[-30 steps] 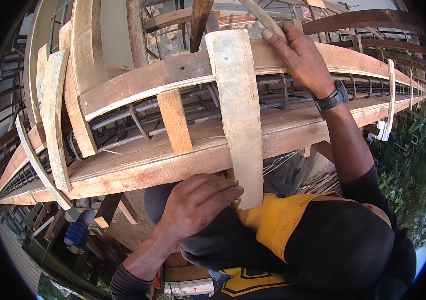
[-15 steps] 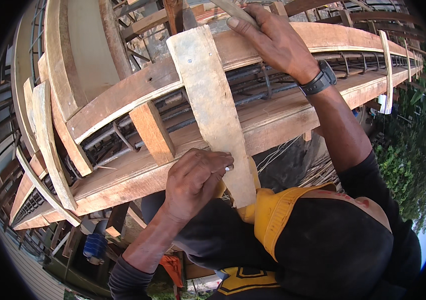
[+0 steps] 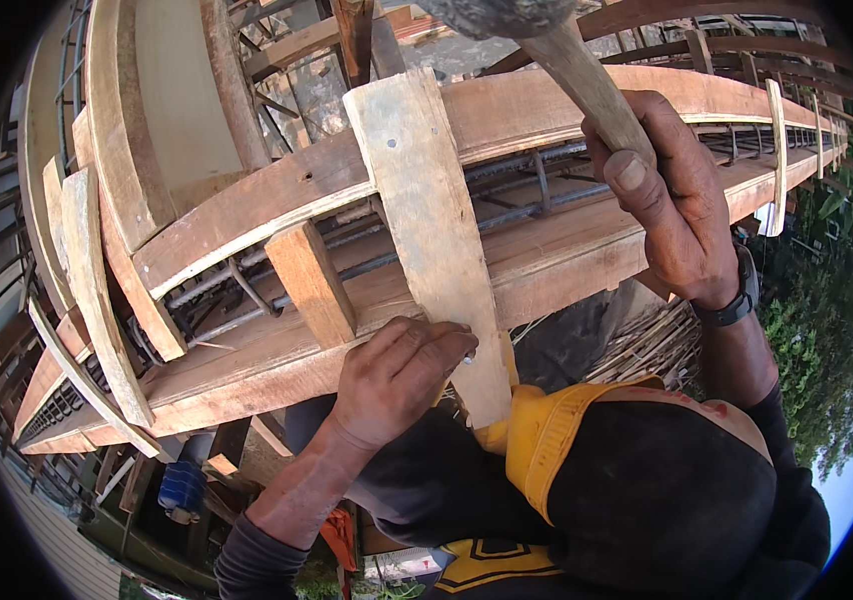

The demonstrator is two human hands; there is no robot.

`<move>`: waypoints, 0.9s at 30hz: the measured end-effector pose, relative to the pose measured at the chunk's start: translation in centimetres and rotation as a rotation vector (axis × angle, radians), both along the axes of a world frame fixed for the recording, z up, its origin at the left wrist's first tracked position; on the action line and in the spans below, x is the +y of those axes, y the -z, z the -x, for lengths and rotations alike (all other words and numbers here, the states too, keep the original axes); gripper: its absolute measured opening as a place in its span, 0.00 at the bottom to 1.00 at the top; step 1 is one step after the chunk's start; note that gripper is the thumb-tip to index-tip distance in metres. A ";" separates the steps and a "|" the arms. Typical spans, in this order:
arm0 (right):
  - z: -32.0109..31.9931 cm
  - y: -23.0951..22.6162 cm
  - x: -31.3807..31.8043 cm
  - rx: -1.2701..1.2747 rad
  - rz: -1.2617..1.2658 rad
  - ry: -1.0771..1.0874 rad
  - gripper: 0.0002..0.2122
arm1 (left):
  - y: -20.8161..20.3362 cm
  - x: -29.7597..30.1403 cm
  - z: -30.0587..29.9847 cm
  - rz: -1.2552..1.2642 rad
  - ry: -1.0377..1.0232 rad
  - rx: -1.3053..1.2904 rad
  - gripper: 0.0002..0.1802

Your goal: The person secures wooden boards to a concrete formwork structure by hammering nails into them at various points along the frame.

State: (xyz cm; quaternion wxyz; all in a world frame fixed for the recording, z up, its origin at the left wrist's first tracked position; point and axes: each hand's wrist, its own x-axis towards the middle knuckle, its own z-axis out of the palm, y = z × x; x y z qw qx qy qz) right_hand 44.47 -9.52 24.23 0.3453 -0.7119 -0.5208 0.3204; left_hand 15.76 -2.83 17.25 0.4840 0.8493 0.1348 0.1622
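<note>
Formwork fills the frame; our left hand (image 3: 397,380) pinches a nail (image 3: 469,357) against the plank (image 3: 432,230), our right hand (image 3: 672,200) clenching the hammer (image 3: 587,85) upper right.

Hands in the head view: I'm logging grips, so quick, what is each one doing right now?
Left hand: closed, pinching a small nail against the wooden plank.
Right hand: closed around a hammer handle.
</note>
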 end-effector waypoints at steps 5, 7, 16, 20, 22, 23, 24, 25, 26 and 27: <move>-0.1 -1.6 -4.9 0.033 0.176 -0.215 0.23 | 0.3 0.1 -0.1 -0.025 -0.017 -0.044 0.22; -0.9 -2.4 -6.6 0.025 0.285 -0.334 0.25 | 0.3 0.1 -0.1 -0.063 -0.027 -0.054 0.21; -3.3 -3.8 -7.1 0.004 0.263 -0.587 0.28 | 0.6 0.1 -0.1 -0.118 -0.008 -0.052 0.19; -3.0 -3.9 -6.5 -0.040 0.265 -0.635 0.29 | 0.5 0.0 -0.3 -0.108 -0.020 -0.062 0.22; -3.0 -4.0 -6.3 -0.066 0.268 -0.671 0.29 | 0.5 -0.1 -0.3 -0.120 -0.025 -0.049 0.22; -3.1 -4.2 -6.1 -0.071 0.275 -0.697 0.28 | 0.5 -0.2 -0.2 -0.116 -0.030 -0.054 0.23; -3.2 -4.4 -5.9 -0.080 0.283 -0.722 0.28 | 0.6 -0.2 -0.2 -0.112 -0.036 -0.061 0.23; -3.2 -4.5 -5.6 -0.046 0.261 -0.735 0.28 | 0.6 -0.3 -0.2 -0.124 -0.040 -0.062 0.23; -3.1 -4.6 -5.3 -0.012 0.239 -0.747 0.28 | 0.7 -0.3 -0.3 -0.136 -0.044 -0.062 0.23; -3.1 -4.7 -5.1 0.022 0.215 -0.758 0.28 | 0.6 -0.3 -0.3 -0.151 -0.045 -0.061 0.23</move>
